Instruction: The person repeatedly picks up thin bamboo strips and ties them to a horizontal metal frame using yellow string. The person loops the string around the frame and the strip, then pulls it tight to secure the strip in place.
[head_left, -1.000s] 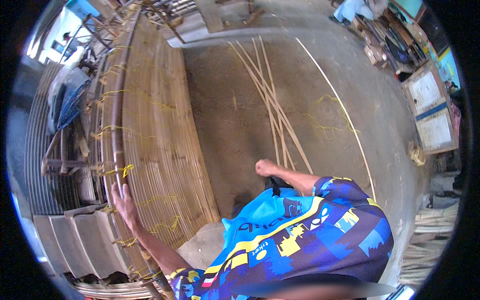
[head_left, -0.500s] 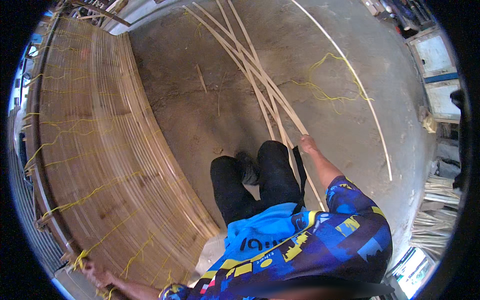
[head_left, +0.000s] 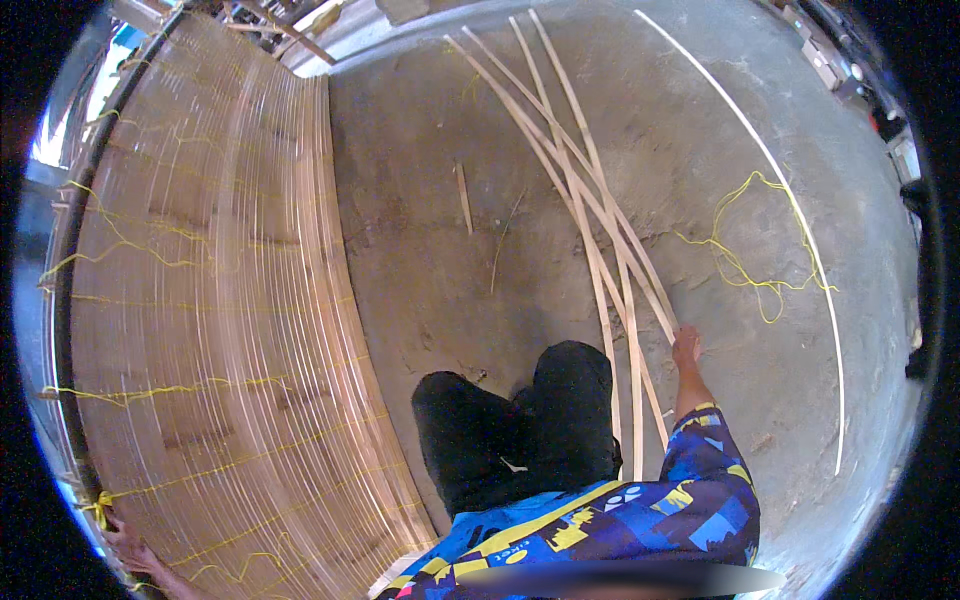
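A large blind of thin bamboo slats, bound with rows of yellow string, spreads along my left side. Its outer edge runs along a dark pole. At the near end of that pole, below a yellow knot, my left hand is closed around it, partly cut by the picture's dark rim. On my right, my right hand grips the near end of a long pale bamboo strip. Several such strips lie crossed on the ground in front of me, some passing beside my right knee.
A loose tangle of yellow string lies on the concrete floor at the right, touching a single long pale rod. A short wood scrap rests ahead of my knees. Stacked items line the far right edge.
My view has turned, so the blind, strips and floor sit differently in the picture. Both hands stay at the same things: the left at the pole, the right at the strip's end.
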